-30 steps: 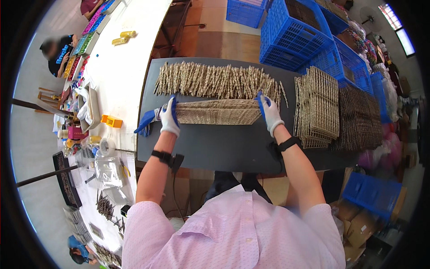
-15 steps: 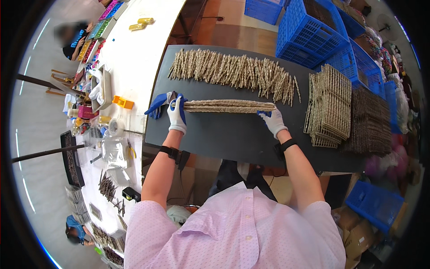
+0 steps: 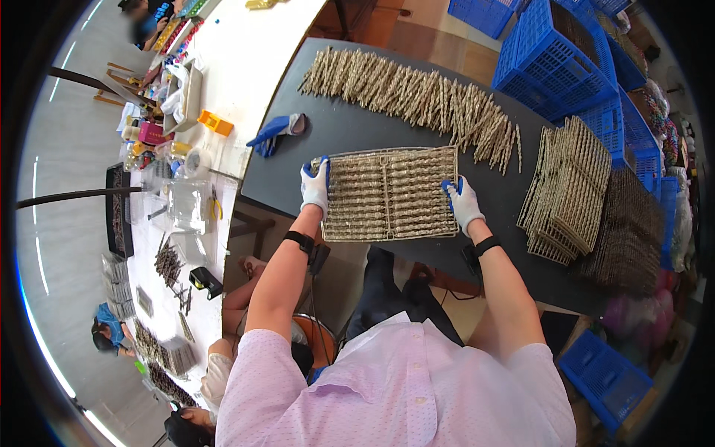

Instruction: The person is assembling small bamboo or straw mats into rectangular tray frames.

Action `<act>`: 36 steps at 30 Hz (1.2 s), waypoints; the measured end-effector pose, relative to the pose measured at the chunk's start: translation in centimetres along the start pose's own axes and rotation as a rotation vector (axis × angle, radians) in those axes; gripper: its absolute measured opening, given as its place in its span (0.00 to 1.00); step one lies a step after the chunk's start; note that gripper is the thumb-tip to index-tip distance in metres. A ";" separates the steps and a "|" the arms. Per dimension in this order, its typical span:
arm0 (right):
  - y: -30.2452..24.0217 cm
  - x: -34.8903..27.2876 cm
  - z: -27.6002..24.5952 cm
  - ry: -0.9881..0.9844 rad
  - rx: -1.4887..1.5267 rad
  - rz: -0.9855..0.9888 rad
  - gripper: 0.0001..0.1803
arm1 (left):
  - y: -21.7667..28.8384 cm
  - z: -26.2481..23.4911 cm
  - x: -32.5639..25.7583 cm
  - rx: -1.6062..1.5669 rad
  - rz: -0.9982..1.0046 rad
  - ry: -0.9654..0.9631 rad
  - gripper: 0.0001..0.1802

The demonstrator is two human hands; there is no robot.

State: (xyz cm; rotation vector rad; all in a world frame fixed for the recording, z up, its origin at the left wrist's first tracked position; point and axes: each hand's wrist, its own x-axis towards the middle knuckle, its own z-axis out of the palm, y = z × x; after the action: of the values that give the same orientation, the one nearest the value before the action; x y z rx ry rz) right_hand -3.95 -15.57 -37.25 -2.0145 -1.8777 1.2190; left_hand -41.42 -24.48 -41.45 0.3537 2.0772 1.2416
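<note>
Far left of the hands, a white bench crowded with small tools, an orange block and a tape roll. Nearer, on the dark table, a spare blue glove lying just beyond the left hand. That hand, gloved white and blue, closed on the left edge of the frame, fingers wrapped over the rim. Frame: a rectangular tan grid packed with rows of stick-like parts, held over the near table edge between both hands, tilted toward the wearer. Behind it, beyond both hands, a long row of loose sticks laid side by side. Right hand likewise gloved, clamped on the frame's right edge, thumb side hidden, so depth of grip hard to tell. Further right, a stack of similar frames, then blue crates. Likely risks: with the frame hanging partly off the table and gripped only at the two ends, a slipping glove could drop it to the floor; bowing in the middle might snap parts off the grid; swinging it forward could scatter the stick row.
</note>
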 end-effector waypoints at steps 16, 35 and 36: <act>4.2 2.6 2.4 0.014 0.198 0.024 0.32 | -0.9 3.9 -8.8 1.024 0.924 -0.316 0.44; -5.6 11.1 3.2 0.100 -0.239 -0.209 0.28 | -2.6 5.4 -9.1 1.005 0.707 -0.029 0.42; -4.2 10.2 2.9 0.087 -0.224 -0.223 0.28 | -2.7 5.5 -9.1 1.014 0.684 -0.016 0.42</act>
State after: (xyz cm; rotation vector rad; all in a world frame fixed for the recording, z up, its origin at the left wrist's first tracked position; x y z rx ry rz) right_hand -10.06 -6.86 -41.42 -1.8579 -2.2083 0.8860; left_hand -30.75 -27.07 -41.73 1.6076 2.5153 0.3591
